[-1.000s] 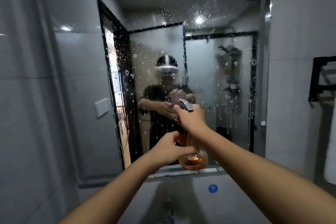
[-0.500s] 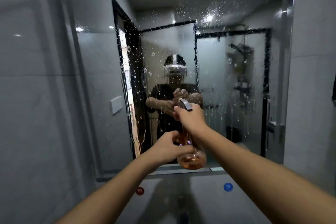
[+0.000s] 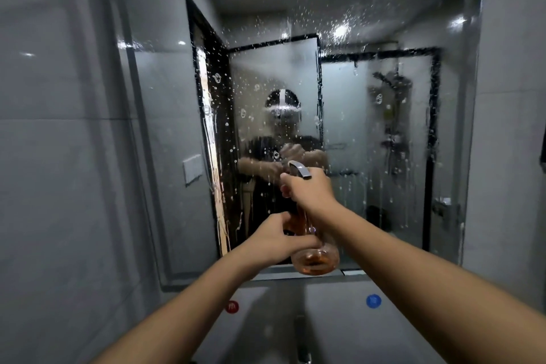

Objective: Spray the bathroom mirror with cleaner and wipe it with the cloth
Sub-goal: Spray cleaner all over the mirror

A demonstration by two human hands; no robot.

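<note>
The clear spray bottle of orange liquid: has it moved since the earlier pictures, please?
Yes: the clear spray bottle of orange liquid has shifted left, farther from the round blue sticker.

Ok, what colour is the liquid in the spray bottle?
Amber-orange, pooled in the clear spray bottle; the head view shows it, held by both hands.

A home bathroom: grey wall tiles (image 3: 59, 186), a wall mirror (image 3: 354, 127) reflecting a shower (image 3: 393, 97)

Dim, soft-focus, wide-angle edge distortion
</note>
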